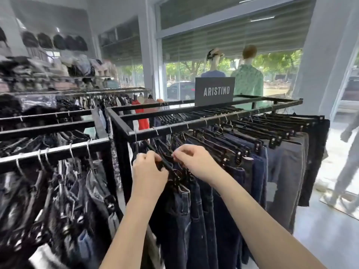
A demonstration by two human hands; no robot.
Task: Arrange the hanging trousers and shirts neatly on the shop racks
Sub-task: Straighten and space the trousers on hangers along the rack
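Shop floor (322,241) open right of rack (204,121), hands, left (148,171) and right (196,162), pinching clip hanger (166,164) near corner

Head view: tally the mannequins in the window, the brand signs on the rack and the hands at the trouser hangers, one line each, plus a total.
Mannequins: 2, the blue-topped mannequin and the green-shirted mannequin.
Brand sign: 1.
Hands: 2, the left hand and the right hand, both gripping the trouser hangers.
Total: 5.
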